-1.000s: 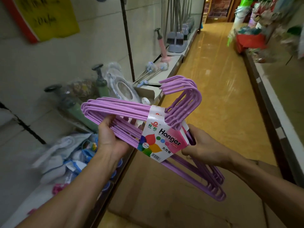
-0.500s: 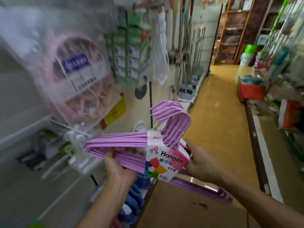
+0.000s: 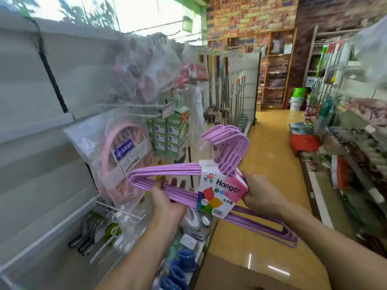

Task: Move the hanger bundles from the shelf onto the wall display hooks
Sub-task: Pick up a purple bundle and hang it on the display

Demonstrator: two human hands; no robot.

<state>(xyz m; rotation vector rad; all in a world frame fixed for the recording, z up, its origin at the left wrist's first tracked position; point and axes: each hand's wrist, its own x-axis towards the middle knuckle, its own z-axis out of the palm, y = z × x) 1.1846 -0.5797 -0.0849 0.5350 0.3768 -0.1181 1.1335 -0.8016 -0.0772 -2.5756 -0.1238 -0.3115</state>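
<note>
Lilac-purple throughout on the hanger bundle (image 3: 184, 178), hooks included. White on its paper label (image 3: 219, 193), with dark "Hanger" lettering, a pink corner, a red logo, and petals in red, yellow, green, blue and purple. Pale pink on the round clip hanger (image 3: 125, 164) inside clear plastic, crossed by a blue tag with white characters. Green and white on the stacked boxes (image 3: 169, 135). Mottled red, orange and brown across the brick wall (image 3: 251, 19). Glossy yellow-ochre on the floor (image 3: 270, 164). Grey-white on the wall panels (image 3: 27, 122). Bright green on the bucket (image 3: 299, 94), red on the bin (image 3: 304, 142). Blue on the soft items (image 3: 184, 266) low on the shelf.
</note>
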